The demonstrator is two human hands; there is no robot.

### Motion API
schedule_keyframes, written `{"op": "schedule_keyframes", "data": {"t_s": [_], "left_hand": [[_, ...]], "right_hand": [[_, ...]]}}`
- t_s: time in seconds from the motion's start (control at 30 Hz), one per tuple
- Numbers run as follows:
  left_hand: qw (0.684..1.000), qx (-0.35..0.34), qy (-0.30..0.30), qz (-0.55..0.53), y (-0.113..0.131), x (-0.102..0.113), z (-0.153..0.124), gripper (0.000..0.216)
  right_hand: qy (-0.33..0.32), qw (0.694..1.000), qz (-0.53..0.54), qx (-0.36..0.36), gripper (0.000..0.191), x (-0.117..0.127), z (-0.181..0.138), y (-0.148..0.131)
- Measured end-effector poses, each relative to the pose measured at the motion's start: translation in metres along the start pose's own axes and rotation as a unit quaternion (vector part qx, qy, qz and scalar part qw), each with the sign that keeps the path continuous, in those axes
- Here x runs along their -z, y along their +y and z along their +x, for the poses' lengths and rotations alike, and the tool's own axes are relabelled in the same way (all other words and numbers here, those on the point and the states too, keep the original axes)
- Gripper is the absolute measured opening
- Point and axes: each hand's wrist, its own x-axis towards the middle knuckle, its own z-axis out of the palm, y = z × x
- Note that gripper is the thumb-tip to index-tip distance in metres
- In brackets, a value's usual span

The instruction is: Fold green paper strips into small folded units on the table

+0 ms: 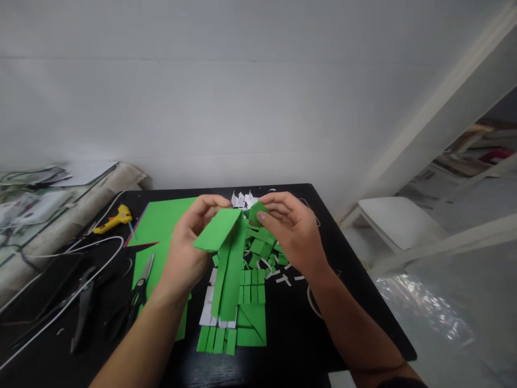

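Note:
My left hand grips a folded green paper piece, which has a slanted flap at the top and a long strip hanging down over the table. Pinched between the thumb and fingers of my right hand is a small green paper piece, close beside the top of the folded one; whether the two touch I cannot tell. Beneath them lie rows of small green paper strips, white paper pieces and a green square with cut or creased lines.
Green sheets, black-handled scissors and a yellow glue gun lie left on the black table. Pliers and a white cable are further left. Green scraps and white scraps lie behind. A white stool stands right.

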Motion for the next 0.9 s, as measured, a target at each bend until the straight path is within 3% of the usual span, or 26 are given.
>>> {"op": "schedule_keyframes", "data": {"t_s": [0.33,0.57,0.9], "left_hand": [[0.993,-0.043,-0.066,0.084,0.0049,-0.0054,-0.0049,0.023],[0.982,-0.093,-0.109,0.122,0.0030,-0.0041,-0.0077,0.012],[0.937,-0.226,-0.048,0.262,-0.0025,-0.0021,-0.0083,0.017]], "right_hand": [[-0.040,0.992,-0.008,0.115,0.015,0.0037,-0.0065,-0.0086],[-0.009,0.997,0.011,0.080,0.010,0.0018,-0.0079,-0.0056],[-0.015,0.993,0.016,0.116,0.011,0.0010,-0.0096,-0.0039]]}}
